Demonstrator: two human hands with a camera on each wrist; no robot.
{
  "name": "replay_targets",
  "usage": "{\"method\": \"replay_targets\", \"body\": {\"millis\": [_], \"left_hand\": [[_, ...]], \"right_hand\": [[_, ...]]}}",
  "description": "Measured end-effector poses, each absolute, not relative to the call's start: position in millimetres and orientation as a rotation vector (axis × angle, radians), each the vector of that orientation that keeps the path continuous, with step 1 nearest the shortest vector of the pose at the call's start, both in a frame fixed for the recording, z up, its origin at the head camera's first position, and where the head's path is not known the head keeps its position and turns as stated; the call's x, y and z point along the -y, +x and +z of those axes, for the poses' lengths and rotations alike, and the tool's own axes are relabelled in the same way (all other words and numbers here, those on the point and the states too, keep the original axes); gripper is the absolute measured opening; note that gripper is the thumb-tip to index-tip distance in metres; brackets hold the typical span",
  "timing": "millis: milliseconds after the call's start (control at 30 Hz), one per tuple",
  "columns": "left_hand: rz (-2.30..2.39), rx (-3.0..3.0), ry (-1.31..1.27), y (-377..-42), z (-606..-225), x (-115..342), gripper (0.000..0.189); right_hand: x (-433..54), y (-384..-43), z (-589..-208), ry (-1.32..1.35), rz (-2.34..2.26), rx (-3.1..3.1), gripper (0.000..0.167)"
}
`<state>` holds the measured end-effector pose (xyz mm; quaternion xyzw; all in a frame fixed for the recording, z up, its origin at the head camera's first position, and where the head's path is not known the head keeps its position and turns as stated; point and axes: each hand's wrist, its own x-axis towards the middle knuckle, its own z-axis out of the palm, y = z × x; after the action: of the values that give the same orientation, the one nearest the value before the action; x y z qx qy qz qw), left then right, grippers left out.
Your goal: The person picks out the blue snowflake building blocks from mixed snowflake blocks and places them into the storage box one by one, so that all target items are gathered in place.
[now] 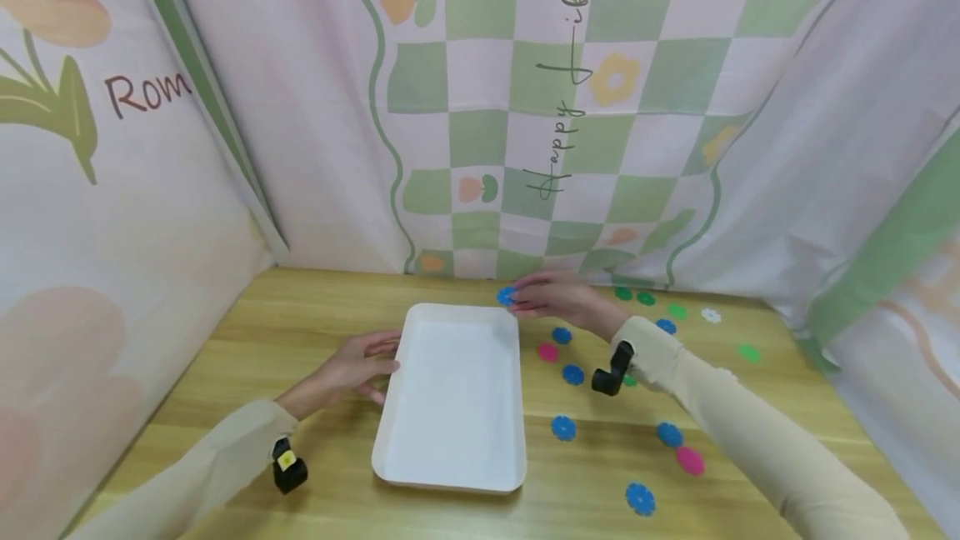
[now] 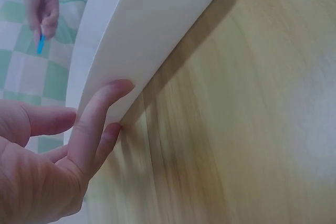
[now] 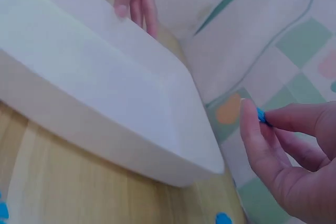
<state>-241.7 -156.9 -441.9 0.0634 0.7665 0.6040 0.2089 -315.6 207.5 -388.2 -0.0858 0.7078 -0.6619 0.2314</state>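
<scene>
A white rectangular tray (image 1: 456, 480) with nothing in it lies on the wooden table. My left hand (image 1: 352, 369) rests at its left side, fingertips against the outer wall and thumb near the rim, as the left wrist view shows. Beyond the tray's far right corner, my right hand (image 1: 558, 300) pinches a blue snowflake disc (image 1: 506, 296) between thumb and fingers. In the right wrist view only a small part of this disc (image 3: 261, 115) shows between the fingertips. It is held higher than the tabletop, off the tray's end.
Right of the tray, several notched discs lie scattered: blue ones (image 1: 563, 428), pink ones (image 1: 690, 461), green ones (image 1: 749, 353) and a white one (image 1: 711, 316). Some lie near or under the right forearm. A printed curtain (image 1: 480, 140) borders the table's back edge.
</scene>
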Motion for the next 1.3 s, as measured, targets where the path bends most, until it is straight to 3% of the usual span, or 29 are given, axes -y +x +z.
{"method": "replay_targets", "body": {"millis": [200,467,933,1300], "left_hand": [[1.675,-2.136,0.178,-241.1,-441.7,153.7,0.064],[1.673,-2.154,0.218,-239.0,-444.1,153.5,0.064],[1.663,-2.185,0.184,-240.8,-446.0,153.5,0.061],[1.663,-2.179,0.204,-239.5,-442.3,153.8,0.062]], "right_hand": [[-175.9,-320.0,-399.2,-0.181,-1.783,-1.876,0.037],[-143.7,-315.7,-417.4,-0.171,-1.723,-1.945,0.023],[-96.8,-309.3,-441.5,-0.108,-1.499,-2.272,0.018],[-73.3,-311.2,-438.3,-0.062,-1.471,-2.338,0.015]]}}
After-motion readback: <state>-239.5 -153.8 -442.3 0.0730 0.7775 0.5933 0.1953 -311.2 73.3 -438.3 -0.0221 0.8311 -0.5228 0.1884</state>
